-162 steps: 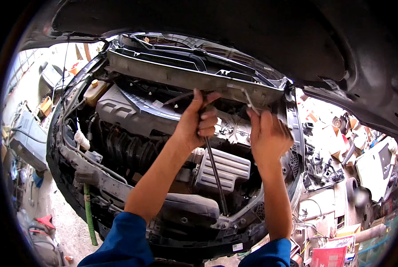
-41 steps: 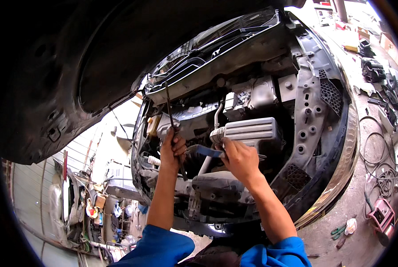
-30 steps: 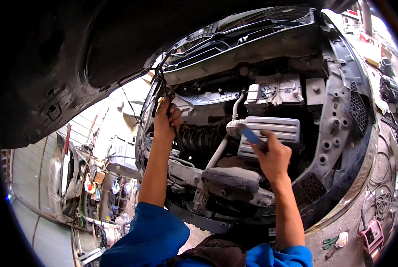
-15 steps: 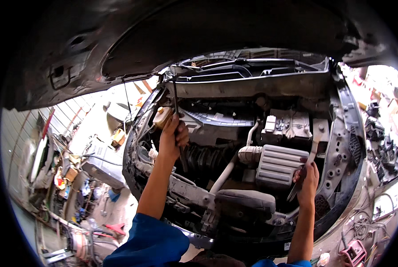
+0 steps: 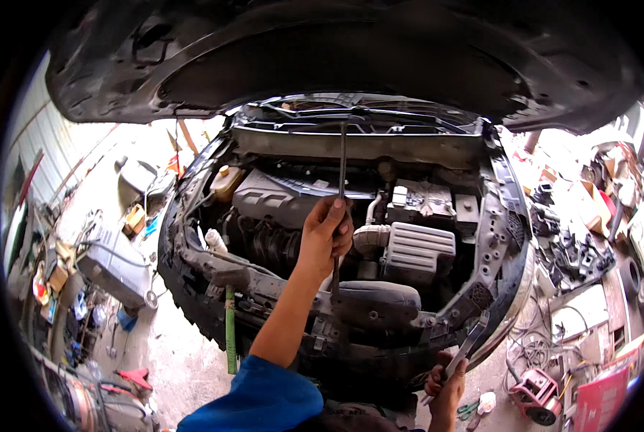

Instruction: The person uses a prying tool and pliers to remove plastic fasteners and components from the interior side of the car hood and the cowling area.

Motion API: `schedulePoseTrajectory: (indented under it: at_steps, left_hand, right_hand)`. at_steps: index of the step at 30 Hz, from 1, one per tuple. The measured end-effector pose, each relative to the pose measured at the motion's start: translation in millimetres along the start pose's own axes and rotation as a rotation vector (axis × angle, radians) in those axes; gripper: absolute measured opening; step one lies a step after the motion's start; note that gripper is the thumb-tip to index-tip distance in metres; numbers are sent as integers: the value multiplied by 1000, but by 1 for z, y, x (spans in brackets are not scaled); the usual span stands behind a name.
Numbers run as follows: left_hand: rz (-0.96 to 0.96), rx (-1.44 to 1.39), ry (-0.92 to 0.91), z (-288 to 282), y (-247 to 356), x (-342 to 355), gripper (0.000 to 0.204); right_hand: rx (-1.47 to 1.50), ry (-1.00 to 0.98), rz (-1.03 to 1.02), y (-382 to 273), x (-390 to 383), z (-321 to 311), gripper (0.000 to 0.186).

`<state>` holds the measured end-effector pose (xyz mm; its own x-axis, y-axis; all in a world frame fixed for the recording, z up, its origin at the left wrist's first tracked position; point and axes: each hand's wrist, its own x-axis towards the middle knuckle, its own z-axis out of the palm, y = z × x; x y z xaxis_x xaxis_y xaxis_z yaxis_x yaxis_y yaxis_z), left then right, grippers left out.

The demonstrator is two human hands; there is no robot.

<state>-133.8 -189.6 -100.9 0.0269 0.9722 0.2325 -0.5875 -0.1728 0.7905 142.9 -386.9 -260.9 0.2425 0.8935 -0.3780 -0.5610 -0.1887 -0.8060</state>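
My left hand [image 5: 326, 229] is closed around a long dark metal bar [image 5: 343, 162], held upright above the engine bay. The bar's lower end comes down in front of the front crossmember. Low at the right, my right hand [image 5: 446, 385] grips a long silver metal tool [image 5: 469, 345], tilted up to the right past the car's front corner; its exact kind is unclear. Behind my left hand lie the grey engine cover [image 5: 268, 198] and the ribbed air filter box [image 5: 420, 248]. A hammer with a green handle [image 5: 230, 331] rests on the front frame, its handle hanging down.
The raised hood [image 5: 322, 65] spans the top. A battery [image 5: 420, 199] and a yellowish reservoir [image 5: 226, 183] sit in the bay. Parts and clutter lie on both sides, with a grey box-shaped unit [image 5: 116, 263] at left and a red machine [image 5: 536, 396] at right.
My left hand and the bar have moved right, over the middle of the bay. My right hand has drawn the silver tool back from beside the filter box to the car's front edge. The view has shifted.
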Motion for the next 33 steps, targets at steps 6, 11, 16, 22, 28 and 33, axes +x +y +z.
schedulePoseTrajectory:
  at_steps: [6,11,16,22,28,33]
  left_hand:
    - [-20,14,17,39,-43,-18,23]
    - [-19,37,-66,102,-93,-1,23]
    - [-15,70,47,175,-180,30,13]
    - [-80,-140,157,234,-256,51,13]
    - [-36,-175,113,231,-258,67,23]
    - [-18,-250,156,207,-270,92,23]
  right_hand:
    - [222,63,-252,-54,-4,-38,52]
    - [53,-156,-105,-45,16,-65,77]
    - [69,-204,-4,-91,65,-163,64]
    - [-101,-296,-137,-205,132,-213,54]
    - [-355,-504,-290,-256,156,-211,44]
    - [-413,-409,-260,-244,157,-203,50]
